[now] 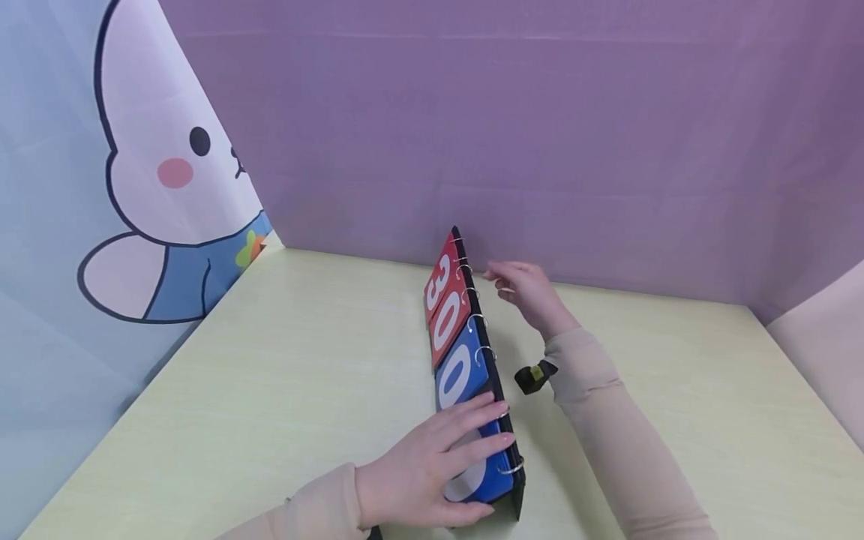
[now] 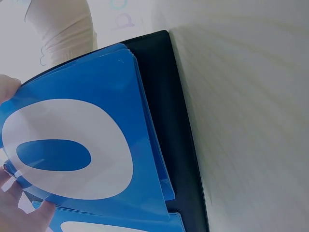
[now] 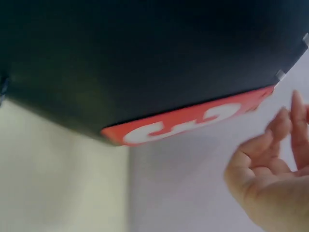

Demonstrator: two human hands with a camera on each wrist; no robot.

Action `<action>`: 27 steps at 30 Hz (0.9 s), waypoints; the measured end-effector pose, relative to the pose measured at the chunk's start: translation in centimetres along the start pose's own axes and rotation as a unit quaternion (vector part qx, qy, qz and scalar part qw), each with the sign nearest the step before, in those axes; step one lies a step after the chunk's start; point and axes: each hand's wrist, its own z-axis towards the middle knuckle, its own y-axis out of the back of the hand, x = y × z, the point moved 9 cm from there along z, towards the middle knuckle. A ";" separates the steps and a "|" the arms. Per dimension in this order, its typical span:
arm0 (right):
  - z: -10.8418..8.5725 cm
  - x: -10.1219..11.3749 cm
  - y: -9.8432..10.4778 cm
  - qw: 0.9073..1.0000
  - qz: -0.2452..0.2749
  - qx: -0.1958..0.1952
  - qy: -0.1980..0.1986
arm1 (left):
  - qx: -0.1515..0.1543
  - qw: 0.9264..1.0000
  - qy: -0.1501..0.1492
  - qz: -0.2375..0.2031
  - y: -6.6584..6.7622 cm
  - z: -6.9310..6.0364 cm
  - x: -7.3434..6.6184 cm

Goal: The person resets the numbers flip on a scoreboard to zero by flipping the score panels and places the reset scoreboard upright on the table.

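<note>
A tabletop flip scoreboard (image 1: pixel 472 375) stands tent-like, its long ringed top edge running away from me. In the head view, its far red card (image 1: pixel 439 283) shows a 3 and the nearer red card (image 1: pixel 448 326) a 0. Both blue cards show 0, the nearest one (image 2: pixel 111 87) filling much of the left wrist view. My left hand (image 1: pixel 432 461) holds the near end, fingers spread across to the top edge, thumb by the near side. Beyond the far end's right side, my right hand (image 1: pixel 529 292) hovers, fingers loosely bent, holding nothing.
The scoreboard stands on a pale wood-grain table (image 1: pixel 297 360). A purple curtain (image 1: pixel 540 135) hangs behind the table, and a blue cloth with a cartoon rabbit (image 1: pixel 175 202) hangs at the left. A small black wrist camera (image 1: pixel 535 377) sits at my right sleeve.
</note>
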 end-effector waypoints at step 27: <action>0.2 -10.5 -2.0 0.961 0.221 0.107 -0.123 | 0.020 0.999 0.023 -0.024 -0.5 -0.2 0.4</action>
